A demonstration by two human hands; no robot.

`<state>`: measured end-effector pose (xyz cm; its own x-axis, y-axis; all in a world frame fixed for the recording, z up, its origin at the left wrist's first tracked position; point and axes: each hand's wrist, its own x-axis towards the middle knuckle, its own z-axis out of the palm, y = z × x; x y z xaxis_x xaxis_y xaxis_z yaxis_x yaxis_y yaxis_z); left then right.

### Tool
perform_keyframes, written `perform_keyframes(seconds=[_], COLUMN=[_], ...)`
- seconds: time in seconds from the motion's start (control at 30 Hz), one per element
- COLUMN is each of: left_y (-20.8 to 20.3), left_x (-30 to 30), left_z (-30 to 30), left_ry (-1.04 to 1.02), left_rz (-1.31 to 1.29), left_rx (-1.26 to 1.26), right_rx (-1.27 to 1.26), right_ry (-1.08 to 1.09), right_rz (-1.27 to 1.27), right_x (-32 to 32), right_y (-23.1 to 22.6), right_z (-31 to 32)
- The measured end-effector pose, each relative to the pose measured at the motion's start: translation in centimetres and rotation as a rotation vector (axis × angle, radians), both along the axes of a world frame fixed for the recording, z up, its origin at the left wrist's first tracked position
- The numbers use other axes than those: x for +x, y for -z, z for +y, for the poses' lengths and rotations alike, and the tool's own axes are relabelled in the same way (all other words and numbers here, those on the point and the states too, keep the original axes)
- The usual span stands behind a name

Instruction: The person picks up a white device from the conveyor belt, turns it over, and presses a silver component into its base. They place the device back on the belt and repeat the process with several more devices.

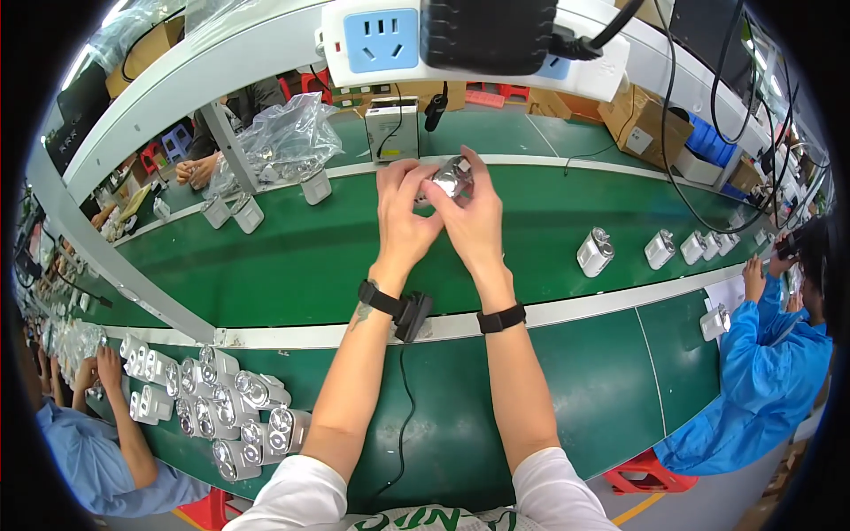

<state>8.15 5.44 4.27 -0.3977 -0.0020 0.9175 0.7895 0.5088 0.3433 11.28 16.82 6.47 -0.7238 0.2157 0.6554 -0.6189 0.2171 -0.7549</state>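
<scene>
Both my arms reach forward over the green belt surface [292, 265]. Between my left hand [405, 212] and my right hand [472, 217] is a small device with a shiny silver face [453, 177]. Fingers of both hands are closed around it, hiding much of its body. It looks like the white-bodied devices nearby with round silver faces. One such device [595, 252] stands on the belt to the right of my hands; another [316, 185] stands to the left. A black band circles each wrist.
Several white devices [232, 407] crowd the bench at the lower left. A black adapter [413, 317] with a cable lies by my left wrist. Overhead hang a power strip [381, 40] and loose cables. Co-workers sit left and right, the right one in a blue jacket [753, 372].
</scene>
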Motion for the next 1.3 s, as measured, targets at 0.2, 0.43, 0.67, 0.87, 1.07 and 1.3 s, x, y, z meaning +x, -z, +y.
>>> perform_keyframes(seconds=[0.2, 0.43, 0.67, 0.87, 1.07, 1.3], left_y=[-1.9, -5.0, -5.7, -6.1, -6.6, -7.2], left_x=[2.5, 3.5, 3.8, 4.3, 5.0, 5.5], left_z=[-0.9, -2.0, -2.5, -2.4, -1.8, -1.9], left_ry=[1.044, 1.072, 0.991, 0.758, 0.436, -0.045], left_rz=[-0.715, -0.957, -0.887, -0.719, -0.478, 0.008], left_rx=[0.423, 0.598, 0.728, 0.736, 0.544, 0.279], right_rx=[0.004, 0.218, 0.177, 0.164, -0.116, -0.274], right_ry=[-0.035, -0.097, -0.259, -0.397, -0.701, -0.617], right_rz=[0.090, 0.301, 0.364, 0.244, 0.209, 0.162], right_x=[1.1, 2.1, 2.1, 3.5, 3.5, 5.8], right_y=[-0.5, -1.6, -1.3, -2.7, -3.3, -4.8], right_z=[0.7, 1.3, -0.1, -0.3, 0.8, -1.5])
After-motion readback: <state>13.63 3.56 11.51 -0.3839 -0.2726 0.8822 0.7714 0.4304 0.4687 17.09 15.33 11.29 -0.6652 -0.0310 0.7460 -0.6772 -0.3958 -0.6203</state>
